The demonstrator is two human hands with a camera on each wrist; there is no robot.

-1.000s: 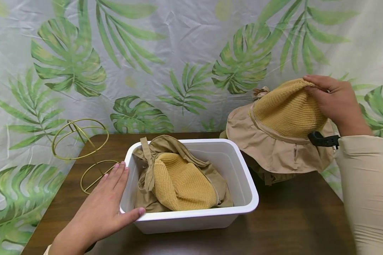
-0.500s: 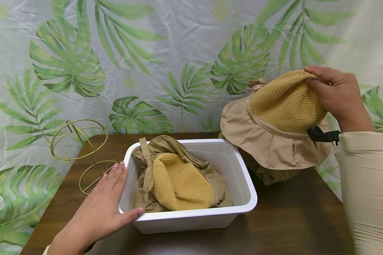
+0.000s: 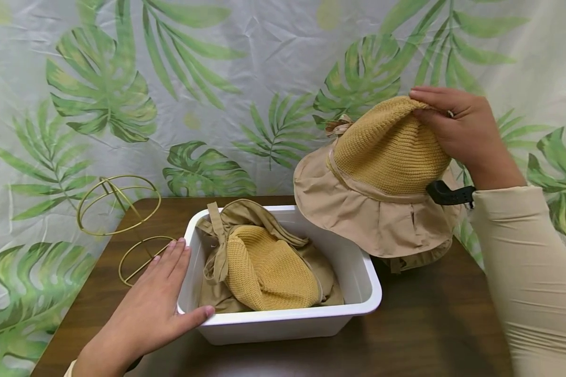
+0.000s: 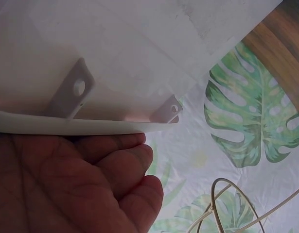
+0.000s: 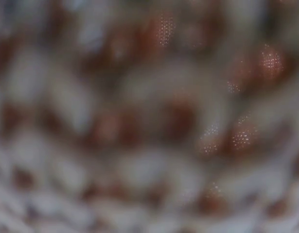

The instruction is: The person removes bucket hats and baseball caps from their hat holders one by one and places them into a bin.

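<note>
My right hand (image 3: 467,125) pinches the top of a sun hat (image 3: 391,146) with a yellow knitted crown and a wide beige cloth brim. The hat hangs over the right rear part of a white plastic bin (image 3: 290,318). In the right wrist view, blurred close-up knit (image 5: 139,97) fills the picture. Inside the bin lies another hat (image 3: 273,272), yellow-crowned with a khaki brim and straps. My left hand (image 3: 146,309) rests on the bin's left rim, fingers straight and thumb over the front corner; the left wrist view shows its palm (image 4: 66,179) against the rim.
A gold wire stand (image 3: 118,204) is left of the bin on the dark wooden table (image 3: 434,324). Behind the held hat, partly hidden, lies a khaki cloth piece with a strap (image 3: 420,260). A leaf-print curtain (image 3: 273,52) hangs at the back.
The right hand lifts the beige-brimmed hat slightly and carries it left, so its brim now overlaps the bin's right rear rim. The left hand and the bin stay put.
</note>
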